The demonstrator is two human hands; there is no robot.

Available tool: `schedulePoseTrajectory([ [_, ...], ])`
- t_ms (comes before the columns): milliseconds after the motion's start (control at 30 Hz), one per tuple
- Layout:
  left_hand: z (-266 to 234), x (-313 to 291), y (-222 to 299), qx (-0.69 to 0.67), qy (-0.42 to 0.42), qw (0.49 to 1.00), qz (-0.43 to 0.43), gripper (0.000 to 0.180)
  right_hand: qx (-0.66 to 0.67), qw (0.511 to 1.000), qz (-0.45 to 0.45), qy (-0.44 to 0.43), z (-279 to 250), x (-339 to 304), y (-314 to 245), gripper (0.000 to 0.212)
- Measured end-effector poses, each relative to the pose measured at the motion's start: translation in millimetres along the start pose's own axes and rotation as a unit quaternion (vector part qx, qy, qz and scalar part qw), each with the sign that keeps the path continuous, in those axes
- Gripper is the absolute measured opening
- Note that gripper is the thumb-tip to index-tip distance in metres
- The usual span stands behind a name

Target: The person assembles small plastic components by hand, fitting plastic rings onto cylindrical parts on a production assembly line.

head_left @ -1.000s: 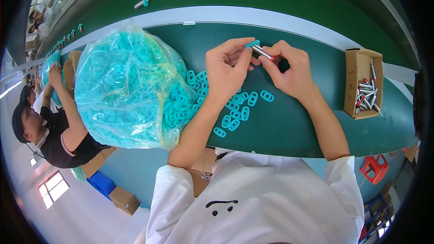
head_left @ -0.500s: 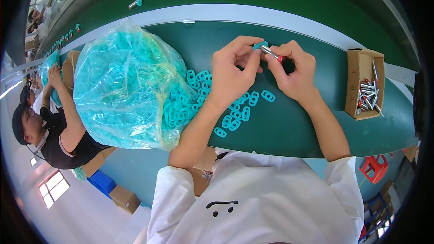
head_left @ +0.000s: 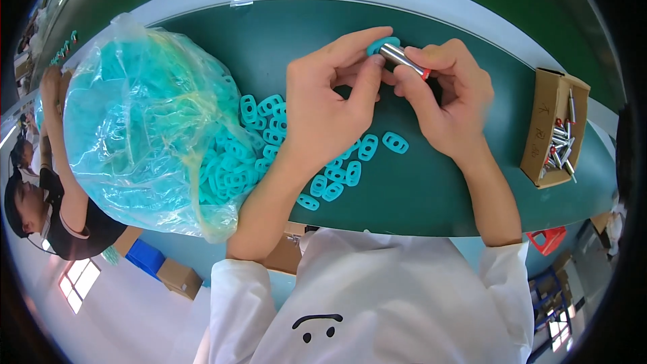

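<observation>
Metal tube (head_left: pixel 399 55) touches teal piece (head_left: pixel 375 46), right grip (head_left: pixel 450 98) pinching the tube, left grip (head_left: pixel 330 101) pinching the piece.

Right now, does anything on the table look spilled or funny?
A little: loose teal pieces lie scattered on the green table beside the bulging clear bag, as if spilled. One metal rod pokes beyond the cardboard box. Nothing looks broken.
</observation>
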State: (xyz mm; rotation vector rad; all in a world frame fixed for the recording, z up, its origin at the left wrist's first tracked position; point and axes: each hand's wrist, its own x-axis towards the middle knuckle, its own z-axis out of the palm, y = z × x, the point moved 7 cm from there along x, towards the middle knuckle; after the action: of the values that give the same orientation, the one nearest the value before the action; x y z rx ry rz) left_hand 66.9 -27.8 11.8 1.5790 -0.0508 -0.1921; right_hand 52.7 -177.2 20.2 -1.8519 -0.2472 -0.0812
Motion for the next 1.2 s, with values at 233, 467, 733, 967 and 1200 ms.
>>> schedulePoseTrajectory([
  [233, -3, -5, -3, 0.029, 0.005, 1.0, 0.001, 0.029, -0.032, 0.998, -0.044, 0.043, -2, 2, -6, 0.016],
  [467, -5, -5, 0, 0.015, 0.033, 0.998, 0.044, 0.027, -0.093, 0.987, -0.077, 0.103, 1, 0, -12, 0.016],
  [733, 3, -2, -1, 0.046, -0.016, 0.999, 0.017, 0.03, -0.087, 0.987, -0.094, 0.094, 2, 6, -7, 0.017],
  [967, 2, 1, -5, 0.007, -0.021, 1.0, -0.003, 0.031, -0.022, 0.996, -0.021, 0.081, 1, 3, -9, 0.028],
  [1200, 4, 0, -6, 0.014, -0.018, 0.999, -0.026, 0.029, -0.011, 0.995, -0.055, 0.078, -1, 6, -11, 0.025],
])
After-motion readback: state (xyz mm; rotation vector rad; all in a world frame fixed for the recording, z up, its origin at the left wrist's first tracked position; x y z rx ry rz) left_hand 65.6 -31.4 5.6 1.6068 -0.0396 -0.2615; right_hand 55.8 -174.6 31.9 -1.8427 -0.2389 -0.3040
